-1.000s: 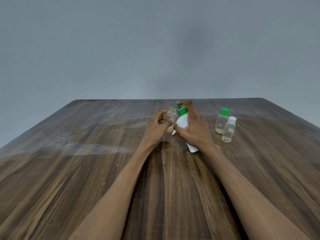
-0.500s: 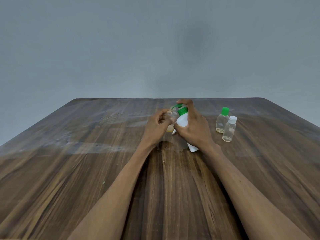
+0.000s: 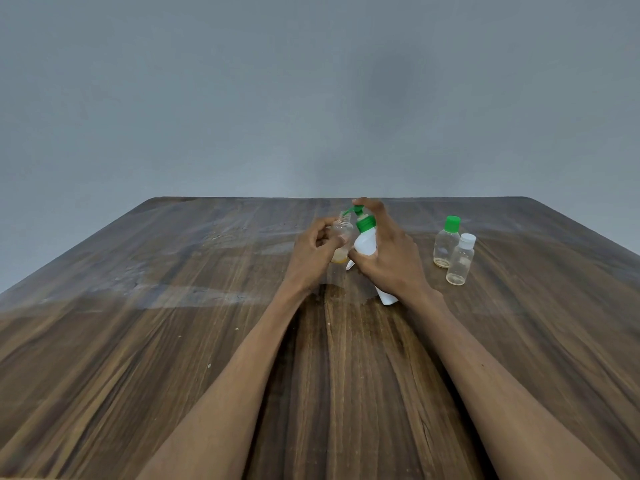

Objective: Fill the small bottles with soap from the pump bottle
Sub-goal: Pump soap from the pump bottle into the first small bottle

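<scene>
gripping pump bottle in right hand

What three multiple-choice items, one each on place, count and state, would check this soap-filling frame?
1. Where do the two capped small bottles stand?
A. To the right of the right hand
B. To the left of the left hand
C. At the near table edge

2. How many small clear bottles are in view?
A. Two
B. Three
C. Five

3. What state is the bottle in the left hand in?
A. Capped and full
B. Lying on the table
C. Uncapped, with a little amber liquid at the bottom

Key: 1 A, the green-capped bottle and the white-capped bottle stand on the table beyond the right hand. 2 B, those two plus the open bottle in the left hand. 3 C, its threaded neck is bare under the nozzle of the pump bottle, with amber at its base.
</scene>
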